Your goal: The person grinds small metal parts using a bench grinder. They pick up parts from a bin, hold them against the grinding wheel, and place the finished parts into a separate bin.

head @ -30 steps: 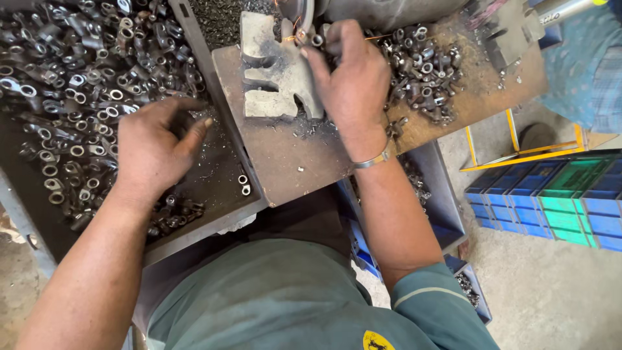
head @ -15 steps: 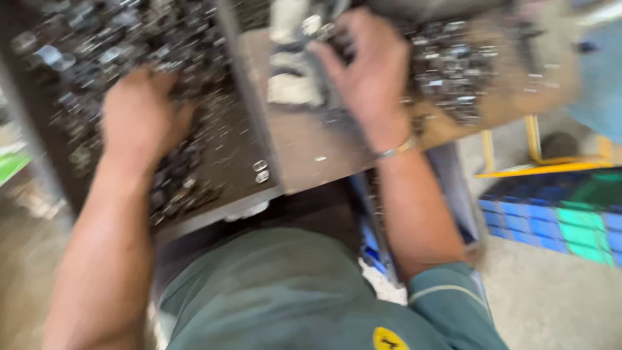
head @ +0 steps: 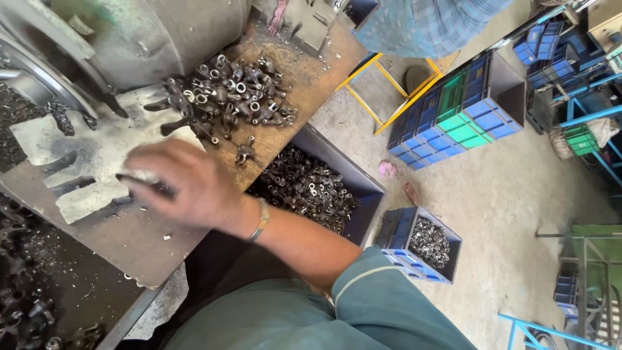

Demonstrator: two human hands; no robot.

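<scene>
- I saw the large grey machine housing (head: 149,32) cut off by the top and left edges; only part of its curved body and a rim at the far left showed.
- I noted the wooden bench top (head: 304,78) running under it, its near part covered by a scuffed metal plate (head: 129,240).
- I saw a pale slotted fixture (head: 84,162) on that plate, partly hidden by the hand and by the machine above it.
- I logged a grey crate (head: 363,188) below the bench edge, holding small metal parts; its near side was hidden behind the forearm.
- I saw a smaller blue crate (head: 395,223) of shiny parts on the floor beside it, and stacked blue and green bins (head: 453,110) well apart.
- I noted a heap of dark forked metal parts (head: 227,97) on the bench, just beyond the fixture.
- My right hand (head: 188,185) lay palm down over the fixture's near edge, blurred by motion. The fingers were partly curled, and a dark slim piece (head: 139,181) showed at the fingertips; I could not tell whether it was gripped or merely touched.
- A metal bracelet (head: 261,220) sat at the wrist.
- My left hand was out of frame.
- A second person in a checked garment (head: 427,23) was cut off at the top.
</scene>
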